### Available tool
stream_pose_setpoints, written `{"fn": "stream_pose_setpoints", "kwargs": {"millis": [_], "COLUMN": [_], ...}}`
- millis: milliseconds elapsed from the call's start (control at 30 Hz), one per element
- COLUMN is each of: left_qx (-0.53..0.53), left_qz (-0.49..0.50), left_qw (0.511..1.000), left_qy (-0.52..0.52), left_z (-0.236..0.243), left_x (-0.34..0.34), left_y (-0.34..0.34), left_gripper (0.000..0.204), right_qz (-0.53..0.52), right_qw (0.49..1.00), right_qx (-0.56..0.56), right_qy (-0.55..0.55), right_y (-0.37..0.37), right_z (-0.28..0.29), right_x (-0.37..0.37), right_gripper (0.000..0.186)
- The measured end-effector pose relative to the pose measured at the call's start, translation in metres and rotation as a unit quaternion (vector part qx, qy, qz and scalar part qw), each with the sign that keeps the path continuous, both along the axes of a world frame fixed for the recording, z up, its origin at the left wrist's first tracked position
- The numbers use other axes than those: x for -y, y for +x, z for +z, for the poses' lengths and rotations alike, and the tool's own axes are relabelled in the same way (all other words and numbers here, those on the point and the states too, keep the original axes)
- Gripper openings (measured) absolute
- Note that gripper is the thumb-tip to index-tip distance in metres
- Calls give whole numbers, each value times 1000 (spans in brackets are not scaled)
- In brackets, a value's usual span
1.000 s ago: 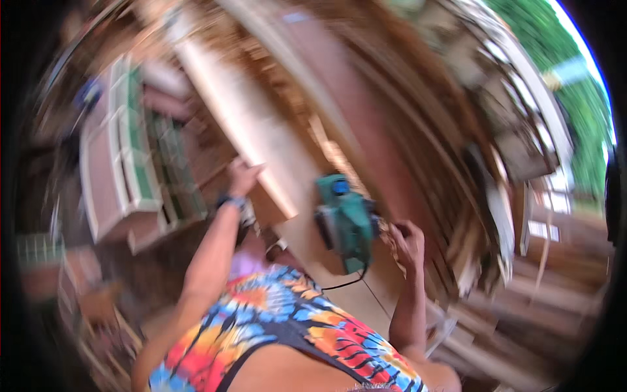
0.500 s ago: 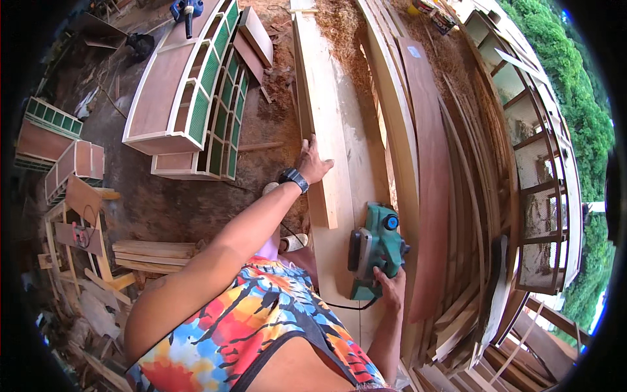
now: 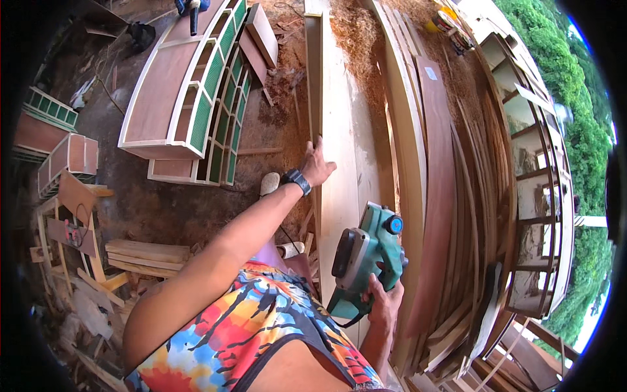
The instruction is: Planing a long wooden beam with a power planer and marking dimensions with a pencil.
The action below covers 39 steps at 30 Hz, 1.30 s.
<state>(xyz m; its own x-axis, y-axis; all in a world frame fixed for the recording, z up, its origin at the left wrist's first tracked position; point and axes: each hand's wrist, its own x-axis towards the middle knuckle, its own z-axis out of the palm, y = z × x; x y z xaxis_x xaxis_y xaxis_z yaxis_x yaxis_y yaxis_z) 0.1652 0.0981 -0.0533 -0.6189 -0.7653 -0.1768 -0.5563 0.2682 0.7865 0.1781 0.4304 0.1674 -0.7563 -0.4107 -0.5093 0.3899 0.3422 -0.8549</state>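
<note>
My left hand, with a dark watch on its wrist, grips the near part of a long pale wooden plank. The plank stands on its narrow edge along the left side of a wide pale board; its near end is partly hidden by my hand and arm. In my right hand is a green electric planer with a blue knob, held by its rear handle. The planer is tilted at the near right of the board; I cannot tell whether it touches it.
Wood shavings lie at the far end. A thick beam, a reddish board and several planks lie to the right. Cabinet frames with green panels stand at left, a blue power tool on top. Stacked timber lies near left.
The plank under my left hand has turned from its broad face onto its narrow edge. My right hand has drawn the planer slightly left and tilted it. The view has shifted a little.
</note>
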Motion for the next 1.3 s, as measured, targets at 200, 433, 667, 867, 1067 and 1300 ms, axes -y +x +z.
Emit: {"fn": "stream_pose_setpoints", "kwargs": {"millis": [200,433,667,867,1067,1300], "left_qx": [-123,-231,163,124,-126,-142], "left_qz": [65,-444,-373,-97,-194,19], "left_qw": [989,790,885,986,873,955], "left_qy": [43,354,225,58,430,261], "left_z": [-17,-13,-50,-41,-11,-2], "left_x": [18,54,134,189,191,193], "left_y": [40,122,142,125,19,-43], "left_gripper": [66,42,26,57,94,88], "right_qz": [-20,-96,23,102,112,132], "right_qw": [999,988,999,990,988,986], "right_qx": [4,49,-46,-92,-105,-98], "right_qy": [-50,-111,-5,6,28,30], "right_y": [-20,-69,-130,-186,-221,-242], "right_z": [22,11,-8,-29,-51,-60], "right_x": [128,314,446,532,596,633], "right_gripper": [48,45,32,30,29,29]}}
